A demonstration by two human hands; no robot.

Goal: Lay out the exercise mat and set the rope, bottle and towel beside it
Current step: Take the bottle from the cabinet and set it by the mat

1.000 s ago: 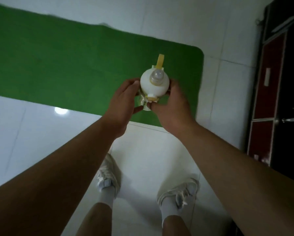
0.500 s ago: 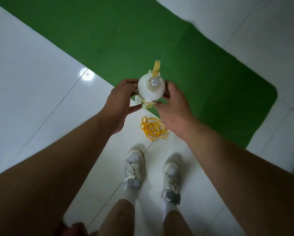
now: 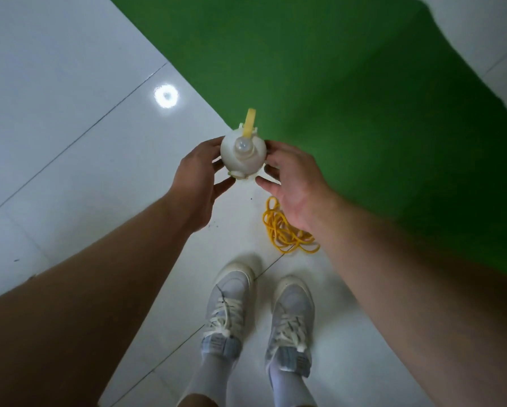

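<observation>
The green exercise mat (image 3: 334,98) lies unrolled on the white tiled floor, running diagonally from the top centre to the right edge. I hold a white bottle (image 3: 243,155) with a yellow strap, seen from above, over the mat's near edge. My left hand (image 3: 198,183) grips its left side and my right hand (image 3: 290,183) its right side. A yellow rope (image 3: 284,233) lies in a loose bundle on the floor beside the mat, partly hidden under my right wrist. No towel is in view.
My two feet in white sneakers (image 3: 231,306) stand on the tiles just below the rope. A ceiling light reflects on the glossy floor (image 3: 70,142) left of the mat.
The view has turned, so the mat now runs diagonally and the rope and my feet sit lower right. Both hands still hold the bottle in front of me.
</observation>
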